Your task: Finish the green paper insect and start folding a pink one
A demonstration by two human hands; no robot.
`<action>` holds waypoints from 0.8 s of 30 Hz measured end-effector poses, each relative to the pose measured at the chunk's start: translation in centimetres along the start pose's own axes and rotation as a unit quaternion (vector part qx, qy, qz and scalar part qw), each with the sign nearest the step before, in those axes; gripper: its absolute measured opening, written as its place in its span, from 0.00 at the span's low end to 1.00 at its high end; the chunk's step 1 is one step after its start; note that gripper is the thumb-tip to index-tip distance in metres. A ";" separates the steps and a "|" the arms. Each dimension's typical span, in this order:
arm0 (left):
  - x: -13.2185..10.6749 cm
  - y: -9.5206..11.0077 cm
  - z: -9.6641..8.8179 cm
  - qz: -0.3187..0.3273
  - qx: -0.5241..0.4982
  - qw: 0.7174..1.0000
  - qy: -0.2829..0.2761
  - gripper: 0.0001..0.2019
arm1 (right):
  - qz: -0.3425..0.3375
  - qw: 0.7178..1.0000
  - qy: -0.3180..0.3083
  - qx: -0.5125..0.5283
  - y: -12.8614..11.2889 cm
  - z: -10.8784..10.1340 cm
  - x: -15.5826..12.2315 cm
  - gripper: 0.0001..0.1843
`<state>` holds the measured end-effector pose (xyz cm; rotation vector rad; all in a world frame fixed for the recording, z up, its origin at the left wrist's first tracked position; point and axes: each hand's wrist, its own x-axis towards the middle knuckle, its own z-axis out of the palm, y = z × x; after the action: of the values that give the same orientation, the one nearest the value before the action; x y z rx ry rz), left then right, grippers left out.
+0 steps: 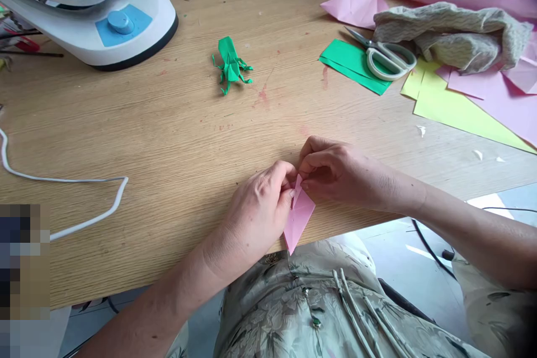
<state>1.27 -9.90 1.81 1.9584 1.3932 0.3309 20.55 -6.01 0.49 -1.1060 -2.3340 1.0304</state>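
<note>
A small piece of folded pink origami paper [300, 217], shaped like a narrow kite, is held at the table's front edge with its long point toward me. My left hand [262, 204] pinches its left side between thumb and fingers. At the top tip, my right hand [329, 170] is closed, thumb and forefinger gripping the narrow flap there. The two hands nearly touch, and the fingers hide part of the upper folds. Farther back stands a green folded paper figure [230, 65] with several thin curled legs, apart from both hands.
White-handled scissors [388, 59] lie across green paper [348, 64] at the right. Beside them are a crumpled grey cloth [453, 36], yellow paper [457, 103] and pink sheets [482, 89]. A white and blue fan [126, 17] stands back left; a white cord [84, 180] runs along the left.
</note>
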 end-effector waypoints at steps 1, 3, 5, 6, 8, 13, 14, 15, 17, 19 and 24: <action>0.1 0.1 0.0 -0.006 0.005 1.000 -0.006 0.09 | 0.007 1.000 0.006 0.004 0.0 0.1 -0.1 0.08; 0.2 0.1 -0.1 -0.013 0.012 1.000 -0.018 0.08 | 0.021 1.000 0.013 0.012 -0.1 0.1 -0.2 0.06; 0.2 0.1 -0.2 -0.016 0.007 1.000 -0.024 0.08 | 0.024 0.999 0.019 0.013 0.0 0.3 -0.3 0.06; 0.2 0.0 -0.2 -0.016 0.000 1.000 -0.023 0.08 | 0.022 0.999 0.023 0.012 0.1 0.3 -0.4 0.06; 0.2 -0.1 -0.2 -0.015 -0.013 1.000 -0.019 0.08 | 0.012 0.999 0.030 0.009 0.2 0.5 -0.4 0.06; 0.2 -0.2 0.1 -0.022 -0.036 0.999 -0.006 0.05 | 0.000 0.999 0.035 -0.007 0.4 0.7 -0.3 0.06; 0.3 -0.1 0.2 -0.026 -0.037 0.999 -0.003 0.05 | 0.004 0.999 0.031 -0.010 0.3 0.7 -0.2 0.06; 0.3 -0.1 0.2 -0.030 -0.038 0.999 0.000 0.05 | 0.007 1.000 0.027 -0.013 0.2 0.7 -0.2 0.07; 0.5 0.0 0.0 -0.041 -0.035 0.999 -0.002 0.06 | 0.010 0.999 0.022 -0.023 0.0 0.7 -0.1 0.07; 0.6 0.1 -0.3 -0.044 -0.029 0.999 -0.013 0.05 | 0.011 0.999 0.019 -0.034 -0.1 0.6 0.0 0.08; 1.3 0.2 -1.2 -0.028 0.036 0.997 -0.057 0.03 | -0.003 0.999 -0.008 -0.049 -0.3 0.4 0.4 0.08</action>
<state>1.25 -8.28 2.61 1.9597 1.4016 0.1425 19.93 -5.98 0.44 -1.1306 -2.4216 0.9357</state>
